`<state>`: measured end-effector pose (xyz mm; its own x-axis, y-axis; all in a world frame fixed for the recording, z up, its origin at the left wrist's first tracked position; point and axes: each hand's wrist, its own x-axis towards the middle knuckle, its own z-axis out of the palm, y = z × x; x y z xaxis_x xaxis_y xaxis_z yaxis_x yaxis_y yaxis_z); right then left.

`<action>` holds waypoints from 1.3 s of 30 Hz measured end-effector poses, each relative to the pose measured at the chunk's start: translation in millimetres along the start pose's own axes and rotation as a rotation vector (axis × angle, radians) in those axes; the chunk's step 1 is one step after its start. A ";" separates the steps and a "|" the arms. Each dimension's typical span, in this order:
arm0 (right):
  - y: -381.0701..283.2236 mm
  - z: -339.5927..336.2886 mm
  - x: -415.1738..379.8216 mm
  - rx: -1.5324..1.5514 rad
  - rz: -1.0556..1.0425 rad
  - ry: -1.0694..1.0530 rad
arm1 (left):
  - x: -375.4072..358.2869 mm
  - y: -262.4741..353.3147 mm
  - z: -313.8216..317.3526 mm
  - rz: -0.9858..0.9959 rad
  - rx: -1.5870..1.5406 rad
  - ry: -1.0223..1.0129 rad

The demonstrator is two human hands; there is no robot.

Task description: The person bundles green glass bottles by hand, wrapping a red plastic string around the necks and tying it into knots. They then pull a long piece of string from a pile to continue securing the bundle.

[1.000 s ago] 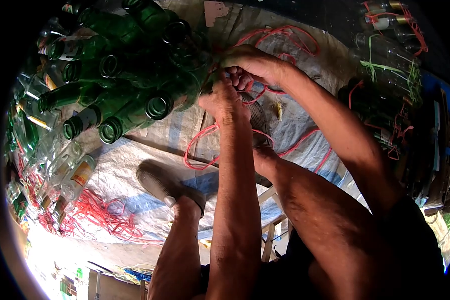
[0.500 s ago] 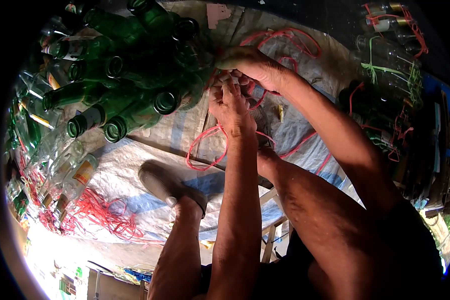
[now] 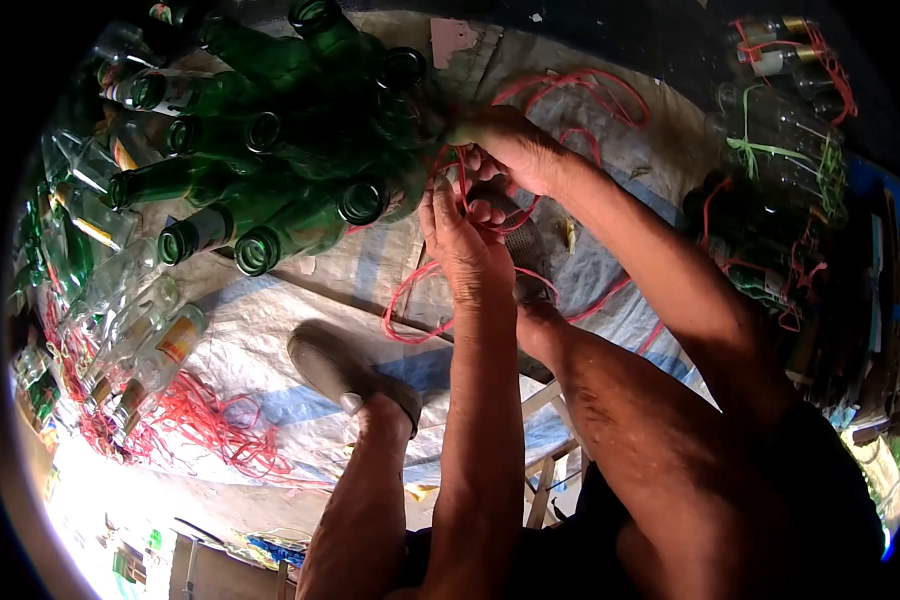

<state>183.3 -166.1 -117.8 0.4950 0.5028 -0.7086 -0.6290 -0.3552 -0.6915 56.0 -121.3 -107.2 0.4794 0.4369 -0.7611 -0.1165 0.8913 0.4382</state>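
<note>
A bunch of green glass bottles [image 3: 300, 140] lies with its mouths toward the lower left. Right beside its far end are both my hands, close together. My left hand [image 3: 465, 235] has its fingers curled around red string [image 3: 462, 180]. Above it, my right hand [image 3: 510, 150] is bent over the same string, its fingers closed and partly in shadow. Loops of the string trail over the sheet below and to the right of my hands. Where the string meets the bottles is dark and partly hidden.
Clear bottles [image 3: 155, 330] and a tangle of red string [image 3: 210, 425] lie at the left. Tied bottles [image 3: 780, 140] stand at the right, near stacked dark material [image 3: 880, 320]. My shoe [image 3: 335, 365] rests on the pale sheet [image 3: 270, 310].
The bottles and the sheet appear slightly further right in view. My left hand's fingers have spread a little from my right hand, and a strand of red string now shows between them.
</note>
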 end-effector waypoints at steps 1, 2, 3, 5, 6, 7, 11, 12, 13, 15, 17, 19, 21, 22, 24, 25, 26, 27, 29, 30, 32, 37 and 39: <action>-1.8 2.2 -3.0 -0.036 -0.044 0.007 | 1.3 0.6 0.8 -0.024 -0.063 -0.038; -3.8 2.8 -3.9 -0.040 -0.055 -0.007 | 2.2 0.3 1.7 -0.049 -0.126 -0.074; -2.7 1.4 -4.3 -0.044 -0.063 -0.020 | 3.9 -1.6 0.4 -0.075 -0.188 -0.111; -0.7 -3.0 -5.5 -0.047 -0.064 -0.058 | 9.7 -3.9 -5.5 -0.112 -0.233 -0.133; 1.5 -6.9 -4.9 -0.045 -0.056 -0.083 | 10.8 -3.6 -6.6 -0.131 -0.255 -0.144; 3.8 -10.6 -4.1 -0.043 -0.048 -0.110 | 11.2 -4.0 -7.7 -0.128 -0.242 -0.122; 8.9 -25.0 0.5 -0.108 -0.120 -0.203 | 7.7 -1.4 -6.4 -0.115 -0.203 -0.082; 6.3 -26.6 0.2 -0.130 -0.122 -0.192 | 6.6 -1.6 -7.2 -0.111 -0.196 -0.084; 4.1 -27.8 -0.4 -0.153 -0.124 -0.180 | 6.0 -1.9 -7.7 -0.113 -0.207 -0.088; -1.0 -28.6 -3.5 -0.193 -0.114 -0.148 | 5.1 -1.1 -7.2 -0.117 -0.230 -0.098; -5.3 -26.0 -7.9 -0.253 -0.110 -0.117 | 3.2 1.3 -6.9 -0.138 -0.258 -0.138; -5.7 -22.6 -9.4 -0.332 -0.114 -0.089 | 2.6 1.2 -7.3 -0.143 -0.278 -0.154; -5.5 -24.9 -9.1 -0.381 -0.121 -0.085 | 2.2 -0.7 -8.3 -0.134 -0.287 -0.145; -5.5 -26.6 -8.1 -0.406 -0.125 -0.084 | 2.3 -1.8 -9.0 -0.138 -0.301 -0.133; 3.0 -32.2 4.2 -0.650 -0.326 -0.087 | 3.0 -3.8 -10.5 -0.147 -0.329 -0.110; 7.7 -35.2 9.2 -0.773 -0.427 -0.088 | 3.8 -4.3 -11.5 -0.154 -0.336 -0.098; 13.2 -39.0 11.4 -0.825 -0.445 -0.062 | 5.0 -4.5 -12.3 -0.160 -0.343 -0.087; 13.3 -37.1 8.5 -0.877 -0.462 -0.036 | 5.9 -4.6 -12.5 -0.166 -0.351 -0.074; 13.1 -31.9 6.2 -0.954 -0.487 0.014 | 7.8 -7.0 -11.6 -0.148 -0.350 -0.039; 13.0 -28.3 5.4 -0.846 -0.493 0.021 | 8.7 -8.4 -12.5 -0.140 -0.349 -0.021; 14.1 -20.2 1.6 -0.630 -0.504 0.035 | 8.6 -9.4 -16.0 -0.130 -0.325 -0.058; -1.9 -5.2 -13.0 -0.200 -0.109 -0.147 | 6.0 -12.0 -30.4 -0.084 -0.193 -0.118; 13.7 -1.8 -3.3 0.021 -0.120 -0.119 | 1.3 -9.9 -33.9 -0.100 -0.183 -0.032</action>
<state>174.2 -174.0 -125.1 0.4939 0.6306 -0.5987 -0.5825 -0.2713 -0.7663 28.3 -125.4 -128.7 0.5239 0.3437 -0.7794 -0.2214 0.9385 0.2651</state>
